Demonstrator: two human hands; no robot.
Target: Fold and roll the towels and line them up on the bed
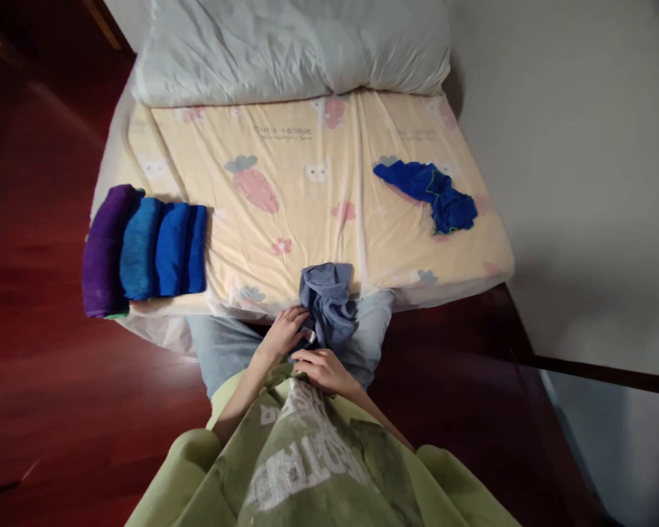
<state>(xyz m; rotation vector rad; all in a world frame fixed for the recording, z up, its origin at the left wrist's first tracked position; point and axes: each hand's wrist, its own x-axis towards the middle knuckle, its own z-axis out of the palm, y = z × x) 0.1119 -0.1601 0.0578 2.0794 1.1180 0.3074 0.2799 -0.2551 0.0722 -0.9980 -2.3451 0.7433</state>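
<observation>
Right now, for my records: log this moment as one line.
left hand: touching grey-blue cloth; right hand: at its near end; folded cloths: left on sheet; crumpled blue cloth: right

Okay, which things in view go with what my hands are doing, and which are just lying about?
With the work:
grey-blue cloth, with your left hand and right hand at it
probably the folded cloths, left, and crumpled blue cloth, right

Apparently just lying about:
pale bedding at the far end
patterned sheet underneath
</observation>
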